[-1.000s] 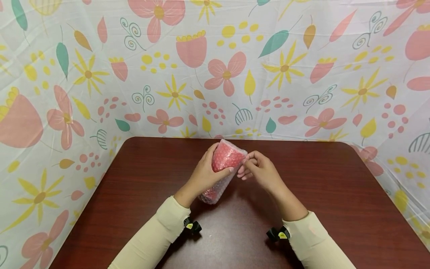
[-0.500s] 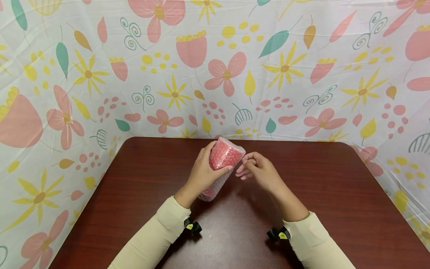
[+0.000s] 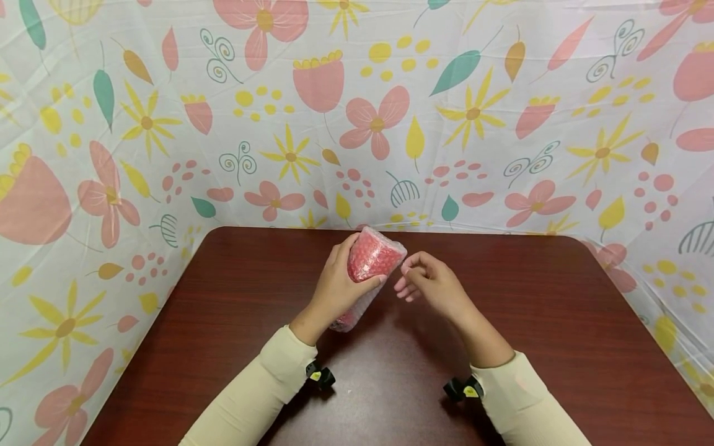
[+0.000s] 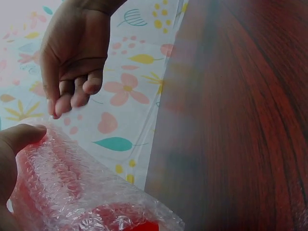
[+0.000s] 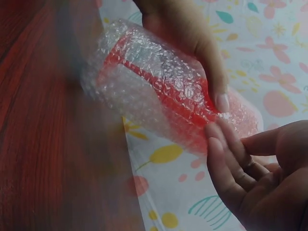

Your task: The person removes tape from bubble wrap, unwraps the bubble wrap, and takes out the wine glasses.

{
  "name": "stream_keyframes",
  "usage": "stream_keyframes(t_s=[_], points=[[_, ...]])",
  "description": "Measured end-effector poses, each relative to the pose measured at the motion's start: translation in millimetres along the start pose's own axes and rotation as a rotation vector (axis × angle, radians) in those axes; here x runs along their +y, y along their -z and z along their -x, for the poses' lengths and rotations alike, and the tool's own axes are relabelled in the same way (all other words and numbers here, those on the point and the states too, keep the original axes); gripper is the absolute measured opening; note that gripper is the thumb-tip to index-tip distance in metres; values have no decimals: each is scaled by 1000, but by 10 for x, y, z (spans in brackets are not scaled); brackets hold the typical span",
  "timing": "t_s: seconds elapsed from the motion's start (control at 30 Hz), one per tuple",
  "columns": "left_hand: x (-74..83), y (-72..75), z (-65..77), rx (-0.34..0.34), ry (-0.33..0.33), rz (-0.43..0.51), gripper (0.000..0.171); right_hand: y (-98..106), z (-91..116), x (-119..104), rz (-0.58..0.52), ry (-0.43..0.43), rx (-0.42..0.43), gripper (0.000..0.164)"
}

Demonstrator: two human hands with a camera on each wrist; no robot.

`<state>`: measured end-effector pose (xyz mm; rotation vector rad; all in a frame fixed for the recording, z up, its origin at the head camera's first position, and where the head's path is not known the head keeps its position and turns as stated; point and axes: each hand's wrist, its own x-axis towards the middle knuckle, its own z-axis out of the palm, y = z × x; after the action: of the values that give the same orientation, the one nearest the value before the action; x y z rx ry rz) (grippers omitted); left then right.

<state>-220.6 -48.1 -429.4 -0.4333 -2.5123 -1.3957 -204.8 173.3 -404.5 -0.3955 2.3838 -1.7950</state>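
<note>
A red stemmed glass (image 5: pixel 180 108) shows through the clear bubble wrap (image 5: pixel 108 57) rolled round it, tilted over the table in the head view. My left hand (image 3: pixel 334 282) grips the wrapped glass from the left side, thumb across its front. Just right of its upper end is my right hand (image 3: pixel 435 285), thumb and index finger brought together, the other fingers loosely bent. In the left wrist view these fingertips (image 4: pixel 54 114) are right at the raised edge of the wrap, which they appear to pinch.
A dark red-brown wooden table (image 3: pixel 535 297) lies under both hands. A white cloth (image 3: pixel 491 148) printed with flowers and leaves hangs behind and at both sides. Small black cameras sit at the wrists.
The wrapped glass has shifted slightly up and left in the left hand. The right fingertips, overlapping the wrap's edge a second ago in the head view, now show a small gap from it.
</note>
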Motion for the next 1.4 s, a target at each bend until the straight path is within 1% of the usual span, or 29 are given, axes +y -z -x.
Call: stream_keyframes(t_s=[0.13, 0.33, 0.43, 0.57, 0.67, 0.83, 1.03, 1.17, 1.27, 1.4], points=[[3, -1, -1, 8, 0, -6, 93, 11, 11, -20, 10, 14, 3, 14], [-8, 0, -8, 16, -3, -12, 93, 12, 21, -34, -38, 22, -26, 12], [-13, -1, -5, 7, 2, -8, 93, 7, 16, -30, -46, 15, -11, 16], [-13, -7, 0, -9, 7, 6, 94, 1, 6, -21, -21, 9, 23, 24], [-10, -13, 5, -27, 12, 16, 96, -2, -2, -8, 0, 2, 32, 24], [-6, -27, 13, -34, 8, 11, 95, -7, -9, 11, -1, 7, 2, 21], [9, -43, 16, -12, -1, -32, 94, -16, -6, 17, -20, 40, -48, 24], [23, -49, 23, 4, 5, -56, 94, -16, -7, 7, -35, 25, -64, 25], [23, -53, 28, 10, 7, -63, 94, -14, -10, 3, -29, 1, -50, 23], [11, -61, 28, 17, 5, -71, 94, -10, -7, -3, -32, -8, -9, 20]])
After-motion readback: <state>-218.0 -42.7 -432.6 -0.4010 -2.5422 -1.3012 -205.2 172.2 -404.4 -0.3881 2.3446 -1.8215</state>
